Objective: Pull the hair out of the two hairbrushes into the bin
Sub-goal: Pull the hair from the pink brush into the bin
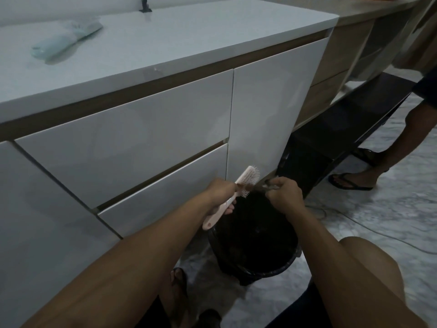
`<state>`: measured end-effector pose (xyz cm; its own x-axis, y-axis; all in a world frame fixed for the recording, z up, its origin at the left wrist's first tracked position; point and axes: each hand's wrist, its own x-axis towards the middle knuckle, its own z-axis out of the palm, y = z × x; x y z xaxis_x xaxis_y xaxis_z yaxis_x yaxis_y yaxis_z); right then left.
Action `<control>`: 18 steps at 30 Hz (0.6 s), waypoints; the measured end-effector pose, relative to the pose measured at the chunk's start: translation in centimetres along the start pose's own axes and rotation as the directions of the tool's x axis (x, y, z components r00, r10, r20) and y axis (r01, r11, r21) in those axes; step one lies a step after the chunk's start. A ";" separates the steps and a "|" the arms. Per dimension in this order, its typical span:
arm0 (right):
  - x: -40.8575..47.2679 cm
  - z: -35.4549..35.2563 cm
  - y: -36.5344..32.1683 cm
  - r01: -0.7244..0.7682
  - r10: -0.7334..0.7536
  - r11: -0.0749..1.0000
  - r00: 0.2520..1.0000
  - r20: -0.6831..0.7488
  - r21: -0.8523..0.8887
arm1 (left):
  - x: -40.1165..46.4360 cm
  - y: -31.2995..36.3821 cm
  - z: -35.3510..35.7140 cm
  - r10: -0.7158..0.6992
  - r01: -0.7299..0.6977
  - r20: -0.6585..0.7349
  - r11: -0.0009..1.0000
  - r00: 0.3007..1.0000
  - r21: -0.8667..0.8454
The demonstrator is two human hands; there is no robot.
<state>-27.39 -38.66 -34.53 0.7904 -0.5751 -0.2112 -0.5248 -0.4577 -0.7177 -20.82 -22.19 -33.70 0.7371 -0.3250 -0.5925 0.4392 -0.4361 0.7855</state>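
Pink hairbrush: clenched at the handle by the left hand, held over the bin, bristles to the right.
Hair tuft: pinched in the right hand fingers, stretched from the bristles; not yet dropped.
Black bin: on the floor, near, under both hands.
Blue hairbrush: far left on the white bench; apparently untouched.
Progress: first brush under way, second remaining.
Surroundings: bystander's legs at right, well apart; nothing obstructed.

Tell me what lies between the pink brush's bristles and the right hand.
In the head view, a strand of hair stretches from the pink brush to the right hand, above the black bin.
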 end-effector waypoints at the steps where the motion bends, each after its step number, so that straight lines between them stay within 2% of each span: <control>1: -0.2 0.2 -0.1 0.028 -0.028 1.000 1.000 0.004 -0.009 | 0.0 0.0 0.1 -0.008 0.008 0.002 1.000 1.000 0.012; 3: 1.7 0.0 1.3 0.051 -0.051 0.999 0.999 0.019 0.004 | 2.2 0.5 2.3 -0.038 0.037 0.024 0.998 0.999 0.047; 8: 1.1 0.3 0.5 0.248 -0.249 0.969 0.965 0.086 0.016 | 2.2 0.9 2.4 -0.037 0.036 0.009 0.999 0.999 0.040; 12: 0.7 0.4 0.3 0.368 -0.367 0.929 0.929 0.038 -0.026 | 2.3 0.8 2.5 -0.033 0.033 0.004 0.999 0.999 0.035; 18: 1.7 -0.2 0.8 0.194 -0.179 0.978 0.968 -0.178 0.073 | 2.7 0.5 2.7 -0.042 0.043 -0.020 0.997 0.999 0.056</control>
<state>-26.55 -40.19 -35.33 0.8023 -0.5954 0.0424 -0.3366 -0.5100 -0.7916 -20.03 -25.51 -35.41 0.7282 -0.2896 -0.6212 0.4409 -0.4961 0.7480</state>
